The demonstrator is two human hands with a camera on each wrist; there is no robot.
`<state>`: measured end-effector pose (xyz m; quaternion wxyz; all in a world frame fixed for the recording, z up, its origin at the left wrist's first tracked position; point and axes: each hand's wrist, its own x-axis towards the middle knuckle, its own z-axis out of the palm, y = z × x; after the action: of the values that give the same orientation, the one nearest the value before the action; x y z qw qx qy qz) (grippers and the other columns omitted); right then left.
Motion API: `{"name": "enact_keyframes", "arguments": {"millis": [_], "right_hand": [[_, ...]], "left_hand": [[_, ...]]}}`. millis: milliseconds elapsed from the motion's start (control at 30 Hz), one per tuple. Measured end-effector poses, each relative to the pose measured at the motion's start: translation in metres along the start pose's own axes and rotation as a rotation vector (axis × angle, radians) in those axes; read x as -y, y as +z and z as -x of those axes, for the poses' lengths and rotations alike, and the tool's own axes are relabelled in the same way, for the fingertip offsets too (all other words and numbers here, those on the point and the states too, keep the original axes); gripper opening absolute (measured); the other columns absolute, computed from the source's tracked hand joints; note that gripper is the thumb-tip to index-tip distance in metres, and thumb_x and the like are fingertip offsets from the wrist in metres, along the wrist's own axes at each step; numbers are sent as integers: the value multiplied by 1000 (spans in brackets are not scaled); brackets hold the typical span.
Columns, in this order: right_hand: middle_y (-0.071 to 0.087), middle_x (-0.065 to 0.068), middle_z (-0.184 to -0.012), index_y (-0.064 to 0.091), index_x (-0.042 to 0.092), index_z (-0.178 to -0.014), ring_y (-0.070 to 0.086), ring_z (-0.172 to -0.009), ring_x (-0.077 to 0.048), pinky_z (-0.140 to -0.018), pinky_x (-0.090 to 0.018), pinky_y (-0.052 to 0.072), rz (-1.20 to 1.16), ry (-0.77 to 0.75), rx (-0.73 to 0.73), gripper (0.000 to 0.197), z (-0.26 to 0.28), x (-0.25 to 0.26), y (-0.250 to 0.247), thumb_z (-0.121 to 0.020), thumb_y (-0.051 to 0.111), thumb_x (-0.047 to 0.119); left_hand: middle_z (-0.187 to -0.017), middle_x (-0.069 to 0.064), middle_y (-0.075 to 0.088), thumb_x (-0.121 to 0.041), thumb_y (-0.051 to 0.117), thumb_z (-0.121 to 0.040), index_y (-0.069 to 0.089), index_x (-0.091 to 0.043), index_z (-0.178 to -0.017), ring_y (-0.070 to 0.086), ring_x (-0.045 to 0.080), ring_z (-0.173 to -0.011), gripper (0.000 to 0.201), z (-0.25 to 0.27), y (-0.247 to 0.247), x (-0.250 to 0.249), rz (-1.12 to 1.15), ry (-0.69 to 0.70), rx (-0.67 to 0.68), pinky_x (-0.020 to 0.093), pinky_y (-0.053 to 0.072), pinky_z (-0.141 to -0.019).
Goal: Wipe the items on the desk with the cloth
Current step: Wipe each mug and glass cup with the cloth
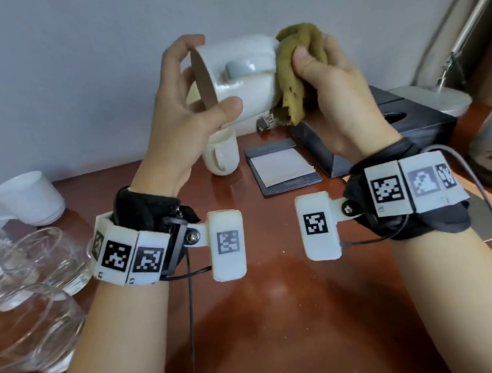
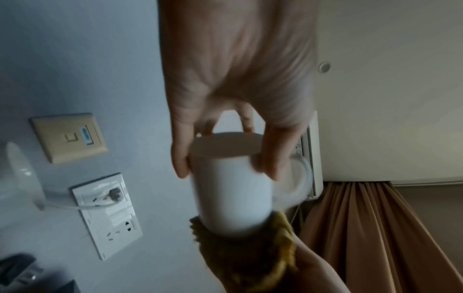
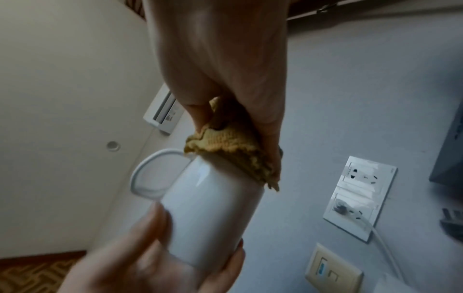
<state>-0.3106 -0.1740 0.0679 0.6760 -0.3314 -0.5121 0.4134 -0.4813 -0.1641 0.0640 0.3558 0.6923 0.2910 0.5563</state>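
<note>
I hold a white mug [image 1: 241,72] on its side above the desk, its handle facing me. My left hand [image 1: 189,98] grips it by the rim, thumb below and fingers over the top. My right hand [image 1: 327,76] holds a bunched yellow-green cloth [image 1: 295,66] and presses it against the mug's base. The left wrist view shows the mug [image 2: 230,190] with the cloth [image 2: 265,257] at its far end. From the right wrist, the cloth [image 3: 230,156] covers the base of the mug [image 3: 213,210], and the left hand [image 3: 160,263] is on the rim end.
On the brown desk [image 1: 273,299] stand a second white mug [image 1: 220,153], a notepad in a dark holder [image 1: 281,167] and a black tissue box [image 1: 378,128]. Clear glasses [image 1: 31,297] and a white cup [image 1: 26,198] sit at the left. A lamp base [image 1: 434,96] is at back right.
</note>
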Motion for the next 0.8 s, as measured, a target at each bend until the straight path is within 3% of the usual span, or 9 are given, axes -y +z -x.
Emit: {"name": "enact_keyframes", "arguments": {"millis": [67, 133, 233, 300, 367, 533, 633, 733, 800], "right_hand": [[61, -19, -111, 51, 11, -114, 61, -99, -39, -82, -72, 43, -24, 71, -1, 38, -1, 1, -1, -81, 57, 29], [59, -23, -121, 48, 8, -123, 59, -106, -46, -77, -76, 41, -24, 158, 31, 49, -2, 3, -2, -81, 60, 32], [65, -15, -113, 49, 6, -125, 64, -103, -36, -82, -63, 50, -86, 233, 70, 41, -2, 7, -9, -91, 56, 27], [67, -12, -99, 53, 4, -118, 67, -93, -29, -82, -52, 54, -137, 240, 102, 29, -1, 9, -12, -94, 50, 20], [64, -13, -97, 53, 2, -117, 64, -89, -30, -82, -55, 51, -103, 223, 95, 31, -1, 7, -12, -91, 53, 19], [63, -13, -100, 47, 1, -128, 65, -86, -28, -70, -47, 54, -65, 202, 58, 53, -3, -2, -8, -81, 57, 23], [62, -15, -107, 50, 7, -122, 64, -95, -32, -79, -56, 53, -60, 125, 49, 48, -3, -5, -9, -78, 61, 23], [61, -11, -105, 50, 17, -109, 62, -97, -29, -87, -56, 50, 31, -24, 66, 34, -2, -8, -9, -78, 63, 23], [57, -9, -102, 47, 18, -105, 58, -96, -27, -86, -58, 47, 60, -123, 119, 34, 0, -10, -11, -77, 66, 25]], "left_hand": [[-125, -1, 48, -9, 72, -66, 36, -28, -122, 52, 11, -113, 70, 1, -5, 3, -63, 105, 95, 37, 50, -92], [-132, 2, 39, -8, 73, -64, 35, -28, -122, 48, 14, -119, 72, 1, -6, 4, -87, 152, 153, 33, 48, -92], [-145, 6, 28, 3, 76, -65, 29, -22, -136, 40, 19, -132, 88, -2, -7, 9, -118, 196, 211, 33, 44, -99], [-156, 8, 18, 3, 76, -70, 9, -14, -150, 28, 16, -143, 105, -5, -8, 14, -165, 171, 237, 35, 36, -111], [-160, 8, 13, -4, 73, -74, -6, -10, -152, 23, 15, -145, 111, -5, -7, 16, -138, 116, 274, 39, 26, -117], [-157, 0, 23, -30, 57, -76, 2, -20, -152, 33, 7, -139, 95, -6, -3, 9, 45, -11, 191, 35, 26, -117], [-157, -1, 27, -45, 46, -88, 7, -24, -153, 37, 13, -138, 79, -10, -4, 7, 101, -41, 125, 35, 36, -112], [-156, 1, 29, -37, 34, -95, 13, -33, -152, 38, 21, -138, 61, -8, -2, 8, 147, -58, 103, 36, 47, -101], [-154, -2, 32, -30, 36, -96, 14, -32, -152, 41, 18, -136, 60, -6, -1, 7, 142, -11, 89, 36, 48, -99]]}}
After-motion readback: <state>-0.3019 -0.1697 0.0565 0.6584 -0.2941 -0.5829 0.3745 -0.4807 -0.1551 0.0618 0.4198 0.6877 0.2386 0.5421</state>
